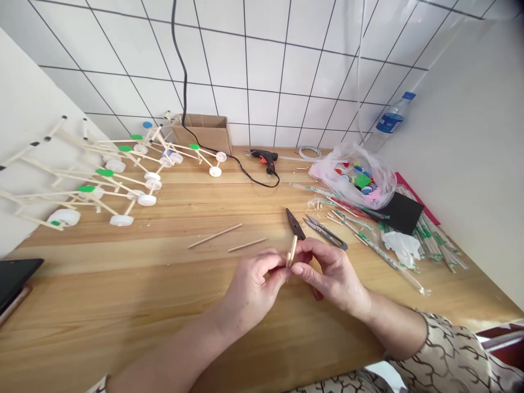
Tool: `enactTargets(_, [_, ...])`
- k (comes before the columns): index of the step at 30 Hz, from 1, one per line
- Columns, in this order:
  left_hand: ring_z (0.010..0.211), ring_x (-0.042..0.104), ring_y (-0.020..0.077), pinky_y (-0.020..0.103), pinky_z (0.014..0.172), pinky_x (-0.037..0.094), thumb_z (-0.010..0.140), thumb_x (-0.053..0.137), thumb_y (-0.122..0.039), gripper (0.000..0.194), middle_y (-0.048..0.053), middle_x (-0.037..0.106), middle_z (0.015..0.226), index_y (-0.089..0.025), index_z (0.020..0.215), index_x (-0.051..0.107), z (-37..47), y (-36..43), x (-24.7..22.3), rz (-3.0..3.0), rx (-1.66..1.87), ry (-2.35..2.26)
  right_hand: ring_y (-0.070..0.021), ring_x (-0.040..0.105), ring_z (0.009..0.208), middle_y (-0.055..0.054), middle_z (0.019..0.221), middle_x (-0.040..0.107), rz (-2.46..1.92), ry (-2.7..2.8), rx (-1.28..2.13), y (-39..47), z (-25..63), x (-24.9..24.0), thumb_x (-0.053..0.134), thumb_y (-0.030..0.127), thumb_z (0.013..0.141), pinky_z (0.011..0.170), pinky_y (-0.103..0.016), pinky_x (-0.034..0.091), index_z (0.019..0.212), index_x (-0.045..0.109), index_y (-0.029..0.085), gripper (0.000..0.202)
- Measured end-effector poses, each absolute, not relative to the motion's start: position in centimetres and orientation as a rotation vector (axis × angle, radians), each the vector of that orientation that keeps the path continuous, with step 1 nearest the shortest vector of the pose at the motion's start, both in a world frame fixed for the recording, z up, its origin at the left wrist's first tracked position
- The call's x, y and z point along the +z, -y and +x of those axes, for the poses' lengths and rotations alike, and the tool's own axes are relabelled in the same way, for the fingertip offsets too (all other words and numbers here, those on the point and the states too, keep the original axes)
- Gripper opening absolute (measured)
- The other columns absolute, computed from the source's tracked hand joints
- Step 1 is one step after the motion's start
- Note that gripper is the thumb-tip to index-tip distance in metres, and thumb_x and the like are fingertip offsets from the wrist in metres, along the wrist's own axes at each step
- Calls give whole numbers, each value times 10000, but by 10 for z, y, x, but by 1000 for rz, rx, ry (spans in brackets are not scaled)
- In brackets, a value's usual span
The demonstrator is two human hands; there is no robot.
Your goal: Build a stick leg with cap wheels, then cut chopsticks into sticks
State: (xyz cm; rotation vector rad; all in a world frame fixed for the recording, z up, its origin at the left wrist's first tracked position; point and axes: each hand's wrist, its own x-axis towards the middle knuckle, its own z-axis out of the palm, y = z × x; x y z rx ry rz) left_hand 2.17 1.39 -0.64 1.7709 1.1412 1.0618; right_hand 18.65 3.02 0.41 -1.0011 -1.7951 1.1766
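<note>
Short pieces of wooden stick (pixel 293 250) stand up between my fingertips, two or more held side by side above the table. My left hand (pixel 256 284) pinches their lower ends between thumb and fingers. From the other side my right hand (pixel 333 278) is closed on the same pieces, thumb near the left fingertips. Pliers (pixel 295 224) lie just beyond, their handles partly hidden under my right hand. Thread snips (pixel 326 232) rest to the right of the pliers. Two loose wooden sticks (pixel 215 236) lie on the table ahead of my left hand.
Several stick-built frames with white wheels (pixel 121 220) stand at the left. At the back are a cardboard box (pixel 208 132) and a corded glue gun (pixel 265 158). A plastic bag of colourful caps (pixel 387 177), a bottle (pixel 388 121) and wrapped sticks (pixel 395 263) crowd the right side.
</note>
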Motion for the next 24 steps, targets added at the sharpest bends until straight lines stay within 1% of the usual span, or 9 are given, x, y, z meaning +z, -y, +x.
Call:
enactTargets(2, [646,589,131,214,621,465,815,525,-126,166,20,611,673,-161,716,653,23,-14,-13,1857,1034,-1134,-120,545,612,-15,685,590,-954,1838,1084,-31,186,0,623,255,797,593,-249,466,817,620,173,85])
enactTargets(4, [651,594,138,222,630,477,818,516,-121,188,22,603,659,-163,687,644,24,-14,-19,1915,1014,-1127,-127,570,635,-21,688,623,-890,1922,925,-32,185,-4,625,199,794,646,-266,479,757,614,177,44])
enactTargets(7, [658,599,146,232,640,489,825,504,-121,212,27,595,641,-157,661,634,24,-14,-22,1959,1013,-1123,-132,597,653,-21,700,652,-814,2002,701,-32,185,-7,621,136,785,700,-283,487,782,605,186,52])
enactTargets(10, [674,606,149,237,653,494,813,490,-86,207,34,611,664,-153,685,638,25,-14,-25,1989,1020,-1132,-130,603,646,-21,698,656,-798,2052,585,-31,186,-8,613,124,783,667,-265,488,804,591,186,69])
enactTargets(13, [699,617,153,242,672,498,788,457,-33,236,41,640,703,-156,706,641,25,-15,-27,2002,1009,-1148,-120,581,592,-18,664,638,-872,2123,563,-30,186,-9,582,146,799,597,-241,468,790,574,179,36])
enactTargets(17, [684,626,157,244,660,506,744,423,5,291,35,644,668,-172,665,641,24,-15,-27,2017,959,-1165,-108,522,532,-3,605,588,-939,2198,583,-29,185,-10,554,164,804,534,-224,424,755,557,178,51])
enactTargets(20, [682,630,158,244,656,510,713,418,19,308,30,653,665,-181,670,648,24,-15,-26,2022,958,-1160,-105,496,523,7,584,562,-926,2219,590,-30,186,-10,540,156,803,523,-216,403,735,546,183,73])
enactTargets(24, [694,632,162,248,665,511,723,423,10,295,37,657,677,-178,678,646,24,-16,-26,2027,944,-1164,-104,485,524,8,579,544,-935,2225,616,-31,186,-8,544,137,793,523,-214,392,719,539,175,83])
